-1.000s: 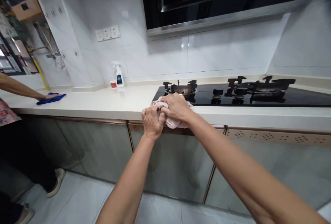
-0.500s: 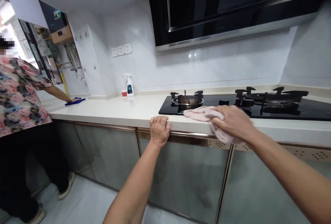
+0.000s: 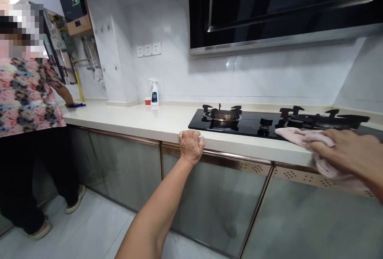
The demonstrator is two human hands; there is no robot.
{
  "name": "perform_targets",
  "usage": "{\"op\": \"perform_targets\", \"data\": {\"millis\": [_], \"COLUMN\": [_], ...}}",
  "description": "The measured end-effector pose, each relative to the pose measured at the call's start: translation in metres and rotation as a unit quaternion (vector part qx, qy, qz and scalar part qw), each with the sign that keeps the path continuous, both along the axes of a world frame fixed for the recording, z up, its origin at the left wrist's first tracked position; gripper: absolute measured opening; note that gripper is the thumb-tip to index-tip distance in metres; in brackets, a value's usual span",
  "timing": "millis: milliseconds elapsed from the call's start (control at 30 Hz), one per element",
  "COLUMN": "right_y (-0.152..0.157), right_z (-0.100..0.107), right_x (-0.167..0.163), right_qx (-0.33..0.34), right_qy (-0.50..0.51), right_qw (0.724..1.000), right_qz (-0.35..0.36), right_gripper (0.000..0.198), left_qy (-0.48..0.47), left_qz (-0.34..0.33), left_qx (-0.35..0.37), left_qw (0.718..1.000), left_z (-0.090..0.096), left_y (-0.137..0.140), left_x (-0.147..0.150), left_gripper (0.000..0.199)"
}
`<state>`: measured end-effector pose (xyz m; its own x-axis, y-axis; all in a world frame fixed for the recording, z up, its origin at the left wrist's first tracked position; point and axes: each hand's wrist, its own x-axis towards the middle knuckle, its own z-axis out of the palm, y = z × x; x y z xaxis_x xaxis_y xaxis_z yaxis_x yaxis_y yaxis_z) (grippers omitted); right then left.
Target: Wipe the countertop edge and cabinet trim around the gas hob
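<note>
Pale pink fabric cloth [image 3: 293, 135] shifted right along front edge of glossy white countertop [image 3: 134, 119], now by black glass cooktop [image 3: 247, 126]; right hand [image 3: 350, 151] grasping it. Left hand [image 3: 191, 146] at countertop edge, fingers bent; cannot tell whether clenched.

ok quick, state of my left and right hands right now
Left hand: fingers bent over the counter's front edge; how firmly it grips cannot be told.
Right hand: closed, holding the pink cloth.
</note>
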<state>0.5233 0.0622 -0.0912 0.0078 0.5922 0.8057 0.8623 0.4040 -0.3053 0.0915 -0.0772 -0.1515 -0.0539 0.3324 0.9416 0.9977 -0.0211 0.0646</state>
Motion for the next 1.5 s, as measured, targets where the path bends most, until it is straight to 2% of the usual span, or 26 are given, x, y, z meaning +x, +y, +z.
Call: {"op": "perform_targets", "data": {"millis": [33, 67, 133, 233, 333, 433, 500, 600, 733, 833, 900, 1000, 1100, 1167, 1233, 1367, 1500], "right_y": [-0.014, -0.028, -0.058, -0.094, -0.114, -0.121, -0.121, -0.117, -0.102, -0.082, -0.066, -0.049, -0.044, -0.045, -0.046, -0.043, -0.039], "right_z": [0.004, 0.007, 0.016, 0.025, 0.031, 0.034, 0.034, 0.033, 0.035, 0.034, 0.029, 0.021, 0.02, 0.022, 0.025, 0.025, 0.025], "right_x": [-0.02, -0.043, -0.091, -0.164, -0.228, -0.27, -0.283, -0.284, -0.268, -0.236, -0.204, -0.158, -0.14, -0.145, -0.156, -0.168, -0.161], "right_qx": [-0.061, -0.102, -0.127, -0.104, -0.075, -0.047, -0.045, -0.062, -0.108, -0.136, -0.143, -0.16, -0.15, -0.12, -0.103, -0.164, -0.226], "right_qy": [-0.056, -0.126, -0.214, -0.262, -0.281, -0.289, -0.285, -0.265, -0.21, -0.184, -0.165, -0.124, -0.194, -0.271, -0.302, -0.25, -0.223], "right_qw": [0.995, 0.984, 0.967, 0.959, 0.954, 0.949, 0.947, 0.947, 0.934, 0.907, 0.901, 0.928, 0.945, 0.94, 0.934, 0.923, 0.91], "right_qz": [-0.054, -0.068, -0.05, 0.011, 0.073, 0.118, 0.139, 0.17, 0.268, 0.352, 0.374, 0.314, 0.218, 0.171, 0.161, 0.243, 0.267], "right_gripper": [0.041, 0.047, 0.054, 0.055, 0.049, 0.045, 0.045, 0.046, 0.06, 0.08, 0.079, 0.053, 0.043, 0.038, 0.034, 0.042, 0.061], "left_qy": [-0.002, -0.003, -0.004, 0.0, 0.009, 0.005, -0.009, -0.044, -0.084, -0.026, 0.037, 0.126, 0.158, 0.125, 0.094, 0.104, 0.11], "left_qz": [0.007, 0.014, 0.024, 0.025, 0.015, -0.012, -0.039, -0.071, -0.083, -0.098, -0.102, -0.087, -0.062, -0.052, -0.045, -0.035, -0.049], "left_qx": [0.004, 0.007, 0.011, 0.019, 0.032, 0.054, 0.054, 0.021, -0.088, -0.189, -0.23, -0.25, -0.327, -0.392, -0.419, -0.362, -0.317], "left_qw": [1.0, 1.0, 1.0, 1.0, 0.999, 0.998, 0.998, 0.996, 0.989, 0.977, 0.967, 0.956, 0.93, 0.91, 0.902, 0.926, 0.941], "left_z": [0.0, -0.001, 0.0, 0.0, -0.002, -0.005, -0.005, 0.005, 0.037, 0.066, 0.082, 0.099, 0.112, 0.116, 0.115, 0.103, 0.094], "left_y": [0.002, 0.003, 0.004, 0.003, 0.003, 0.004, 0.002, -0.008, -0.02, -0.02, -0.016, -0.008, -0.002, 0.0, 0.001, -0.004, -0.014], "left_x": [0.001, 0.002, 0.002, 0.001, -0.004, -0.009, -0.011, -0.009, -0.003, 0.007, 0.02, 0.044, 0.068, 0.078, 0.082, 0.073, 0.049], "left_gripper": [0.015, 0.014, 0.013, 0.012, 0.016, 0.026, 0.03, 0.037, 0.046, 0.06, 0.068, 0.069, 0.075, 0.087, 0.093, 0.072, 0.057]}}
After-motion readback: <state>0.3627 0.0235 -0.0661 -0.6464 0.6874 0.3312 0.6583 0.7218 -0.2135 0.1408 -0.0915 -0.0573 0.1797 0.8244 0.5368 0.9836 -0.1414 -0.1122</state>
